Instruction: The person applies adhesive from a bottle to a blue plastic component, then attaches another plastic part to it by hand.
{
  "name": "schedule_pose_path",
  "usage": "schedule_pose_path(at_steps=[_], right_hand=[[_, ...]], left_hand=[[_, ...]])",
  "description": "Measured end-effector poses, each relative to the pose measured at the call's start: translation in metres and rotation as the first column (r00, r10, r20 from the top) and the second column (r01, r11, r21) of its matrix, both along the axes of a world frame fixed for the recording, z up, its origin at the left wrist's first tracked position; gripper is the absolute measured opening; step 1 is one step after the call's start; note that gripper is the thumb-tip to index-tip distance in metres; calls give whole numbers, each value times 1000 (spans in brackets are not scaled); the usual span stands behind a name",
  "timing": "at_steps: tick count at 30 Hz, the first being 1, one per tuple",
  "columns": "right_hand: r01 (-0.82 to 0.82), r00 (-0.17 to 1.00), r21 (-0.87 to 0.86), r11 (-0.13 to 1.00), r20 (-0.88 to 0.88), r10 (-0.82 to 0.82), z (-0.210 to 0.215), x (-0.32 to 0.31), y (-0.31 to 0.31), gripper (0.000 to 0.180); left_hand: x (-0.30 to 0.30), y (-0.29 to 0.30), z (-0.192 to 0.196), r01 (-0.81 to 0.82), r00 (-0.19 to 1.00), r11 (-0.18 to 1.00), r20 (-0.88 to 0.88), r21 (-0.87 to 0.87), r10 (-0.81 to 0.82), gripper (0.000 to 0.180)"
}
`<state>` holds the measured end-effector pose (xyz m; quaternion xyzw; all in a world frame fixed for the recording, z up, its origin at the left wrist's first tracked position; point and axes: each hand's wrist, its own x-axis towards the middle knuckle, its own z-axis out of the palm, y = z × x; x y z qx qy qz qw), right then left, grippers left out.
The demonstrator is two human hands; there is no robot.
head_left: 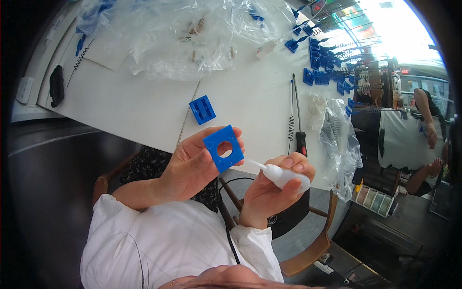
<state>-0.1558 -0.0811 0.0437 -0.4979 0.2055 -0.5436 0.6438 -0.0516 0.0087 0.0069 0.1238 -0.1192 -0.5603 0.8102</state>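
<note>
Blue plate, pinched between left fingers

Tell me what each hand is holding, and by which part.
Left hand: the blue piece with the round hole, held by its edges. Right hand: the white squeeze bottle, held by its body.

Head view: left lens of side-by-side fisheye pair, worn on head. Faces steeply down past wearer's white shirt, close up in lower middle. Left hand and right hand near lens, around mid-frame. Bench farther off, stretching toward upper edge; wooden chair at lower right. View upright, unmirrored; bench edge bows, corners dark.
</note>
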Motion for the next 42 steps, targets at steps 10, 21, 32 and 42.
schedule_pose_path(at_steps=[10, 21, 32, 42], right_hand=[[-298, 913, 418, 858, 389, 127, -14, 4, -31, 28], [-181, 941, 279, 943, -232, 249, -29, 34, -96, 31], [-197, 723, -280, 939, -689, -54, -61, 62, -131, 30], [-8, 869, -266, 964, -479, -125, -29, 28, -82, 36]], left_hand=[[2, 2, -5, 153, 979, 987, -129, -49, -158, 55], [9, 8, -1, 229, 953, 973, -209, 29, -218, 51], [15, 12, -8, 228, 946, 973, -245, 43, -211, 45], [17, 9, -12, 278, 913, 960, -319, 33, -254, 43]])
